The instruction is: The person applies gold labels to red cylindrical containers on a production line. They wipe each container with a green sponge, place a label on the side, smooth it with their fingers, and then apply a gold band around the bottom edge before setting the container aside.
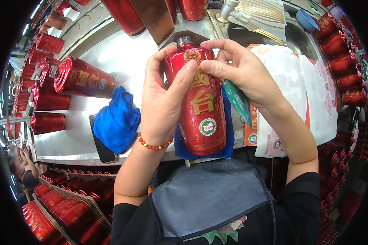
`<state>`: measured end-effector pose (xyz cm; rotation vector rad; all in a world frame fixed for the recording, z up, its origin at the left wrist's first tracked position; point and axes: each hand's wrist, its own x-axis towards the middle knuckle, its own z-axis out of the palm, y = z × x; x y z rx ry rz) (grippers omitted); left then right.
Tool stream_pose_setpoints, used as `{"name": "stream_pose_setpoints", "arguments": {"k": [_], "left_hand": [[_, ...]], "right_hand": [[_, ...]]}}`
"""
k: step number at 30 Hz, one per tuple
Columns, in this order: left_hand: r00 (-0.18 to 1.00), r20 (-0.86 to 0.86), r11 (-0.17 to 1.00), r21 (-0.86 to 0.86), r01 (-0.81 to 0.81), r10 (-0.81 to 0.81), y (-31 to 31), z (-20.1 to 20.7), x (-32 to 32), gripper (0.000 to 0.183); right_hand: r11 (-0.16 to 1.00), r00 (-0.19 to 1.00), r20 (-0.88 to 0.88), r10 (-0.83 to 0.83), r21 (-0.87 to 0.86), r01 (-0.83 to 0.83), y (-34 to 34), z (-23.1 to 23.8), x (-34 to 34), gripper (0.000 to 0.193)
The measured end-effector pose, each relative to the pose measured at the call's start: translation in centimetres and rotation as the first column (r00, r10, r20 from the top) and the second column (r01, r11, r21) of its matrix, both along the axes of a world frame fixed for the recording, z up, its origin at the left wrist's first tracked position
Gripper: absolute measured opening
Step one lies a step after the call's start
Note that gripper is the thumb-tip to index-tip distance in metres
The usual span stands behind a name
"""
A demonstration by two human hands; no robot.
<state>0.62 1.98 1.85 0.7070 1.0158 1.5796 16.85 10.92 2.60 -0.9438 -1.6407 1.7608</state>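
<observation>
Left hand (161,104) wraps the red bottle (198,102) at mid-frame, right hand (243,69) pinching its shoulder label — glazed, rigid, likely heavy, slippery and breakable — best held round the body, above the blue cloth (116,120).

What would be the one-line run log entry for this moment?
left hand: holds glossy red bottle | right hand: fingertips on bottle's upper label | below: blue cloth, steel table

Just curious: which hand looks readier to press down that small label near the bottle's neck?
Probably the right hand: its fingertips already pinch at the label on the red bottle, while the left hand wraps the body, steadying it.
</observation>
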Motion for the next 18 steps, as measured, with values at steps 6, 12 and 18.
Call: {"name": "stream_pose_setpoints", "arguments": {"k": [6,12,18], "left_hand": [[1.0,-0.019,1.0,-0.006,-0.001,0.001,0.1,-0.2,-0.1,0.05],[0.999,0.033,1.0,0.001,-0.003,0.003,0.1,-0.4,-0.4,0.042],[0.998,0.063,0.999,0.039,0.029,-0.031,-0.3,-1.0,-0.9,0.04]], "right_hand": [[1.0,1.0,0.003,0.014,-0.007,-0.014,0.2,-0.4,0.0,0.049],[0.999,0.998,-0.047,-0.031,-0.042,0.029,0.2,-0.7,-0.4,0.057],[1.0,1.0,-0.001,0.013,-0.017,-0.013,-0.1,0.0,-0.1,0.059]]}}
